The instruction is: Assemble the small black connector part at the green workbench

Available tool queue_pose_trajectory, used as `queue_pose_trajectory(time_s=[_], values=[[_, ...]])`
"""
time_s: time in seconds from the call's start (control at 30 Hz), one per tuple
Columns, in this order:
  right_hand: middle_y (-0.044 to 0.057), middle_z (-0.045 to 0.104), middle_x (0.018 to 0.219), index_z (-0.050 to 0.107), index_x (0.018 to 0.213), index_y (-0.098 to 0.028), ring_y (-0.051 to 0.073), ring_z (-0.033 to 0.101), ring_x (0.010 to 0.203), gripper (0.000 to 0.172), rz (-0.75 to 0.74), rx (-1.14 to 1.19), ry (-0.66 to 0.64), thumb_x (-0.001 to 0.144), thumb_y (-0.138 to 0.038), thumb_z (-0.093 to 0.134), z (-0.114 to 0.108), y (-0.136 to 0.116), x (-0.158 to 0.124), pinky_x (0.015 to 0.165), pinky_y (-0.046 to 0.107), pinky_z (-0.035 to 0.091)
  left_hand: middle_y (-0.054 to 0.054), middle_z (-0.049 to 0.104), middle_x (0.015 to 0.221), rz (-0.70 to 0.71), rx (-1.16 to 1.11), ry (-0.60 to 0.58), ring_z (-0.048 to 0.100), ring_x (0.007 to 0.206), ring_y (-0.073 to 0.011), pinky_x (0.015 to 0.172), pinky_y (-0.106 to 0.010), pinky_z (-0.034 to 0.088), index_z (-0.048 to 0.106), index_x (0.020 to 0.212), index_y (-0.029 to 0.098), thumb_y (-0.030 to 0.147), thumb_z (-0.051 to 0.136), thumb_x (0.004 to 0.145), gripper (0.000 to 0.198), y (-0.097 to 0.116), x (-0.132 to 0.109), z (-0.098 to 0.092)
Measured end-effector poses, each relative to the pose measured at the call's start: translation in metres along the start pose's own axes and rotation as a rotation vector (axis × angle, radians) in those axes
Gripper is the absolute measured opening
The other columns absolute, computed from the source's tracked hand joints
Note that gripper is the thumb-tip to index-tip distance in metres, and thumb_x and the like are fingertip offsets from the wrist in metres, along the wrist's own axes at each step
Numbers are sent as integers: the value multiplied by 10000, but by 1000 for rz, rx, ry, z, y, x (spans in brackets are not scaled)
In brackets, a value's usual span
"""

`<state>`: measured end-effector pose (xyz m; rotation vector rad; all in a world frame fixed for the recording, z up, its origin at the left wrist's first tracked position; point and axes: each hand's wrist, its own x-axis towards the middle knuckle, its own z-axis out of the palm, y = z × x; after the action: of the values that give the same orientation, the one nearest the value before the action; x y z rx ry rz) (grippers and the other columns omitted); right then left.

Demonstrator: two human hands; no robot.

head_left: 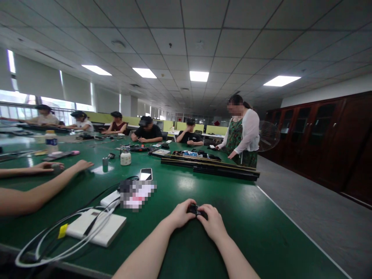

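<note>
Box (114,226), white and flat, over on the left of the green tabletop (261,232); phone (146,174) lying beyond it; and here's the left hand (182,214), fingers closed on a small black part (195,209), squarely between both hands, the right hand (213,221) gripping its other side!

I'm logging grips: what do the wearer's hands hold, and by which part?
A small black object: left hand grips its left end, right hand its right; finer detail is hidden.

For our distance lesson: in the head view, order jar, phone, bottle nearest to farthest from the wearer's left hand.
1. Phone: ahead-left of the left hand.
2. Jar: farther left, beyond the phone.
3. Bottle: far left.
</note>
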<state>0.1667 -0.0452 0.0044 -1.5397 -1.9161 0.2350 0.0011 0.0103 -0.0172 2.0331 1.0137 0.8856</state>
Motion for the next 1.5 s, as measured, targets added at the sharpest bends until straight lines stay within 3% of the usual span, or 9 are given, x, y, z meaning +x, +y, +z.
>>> queue_pose_trajectory(time_s=[0.27, 0.5, 1.0, 1.5], values=[[39, 629, 1045, 641, 948, -242, 197, 575, 987, 290, 6, 252, 22, 673, -195, 564, 2, 6, 0, 916, 337, 426, -43, 625, 1061, 29, -22, 6, 579, 1000, -204, 900, -320, 434, 507, 1107, 214, 135, 608, 692, 435, -7, 1, 1], [30, 655, 1000, 592, 1036, -236, 188, 614, 928, 434, 111, 439, 55, 616, -128, 560, 8, 12, 3, 870, 322, 465, -33, 631, 1054, 15, 10, 8, 591, 959, -191, 886, -307, 440, 500, 1110, 220, 84, 596, 661, 479, -2, -1, -1], [43, 648, 1010, 578, 1016, -215, 174, 638, 815, 394, 122, 508, 64, 629, -144, 563, 11, 14, 4, 827, 328, 490, -40, 626, 1076, -3, 67, 12, 592, 959, -199, 872, -301, 448, 513, 1130, 217, 114, 623, 668, 486, 4, -3, -2], [36, 646, 1034, 585, 1028, -217, 163, 632, 818, 384, 120, 477, 55, 649, -163, 563, 9, 14, 4, 817, 316, 490, -47, 622, 1085, -7, 80, 6, 585, 972, -206, 872, -307, 444, 518, 1131, 217, 143, 620, 675, 473, 6, -4, -3]])
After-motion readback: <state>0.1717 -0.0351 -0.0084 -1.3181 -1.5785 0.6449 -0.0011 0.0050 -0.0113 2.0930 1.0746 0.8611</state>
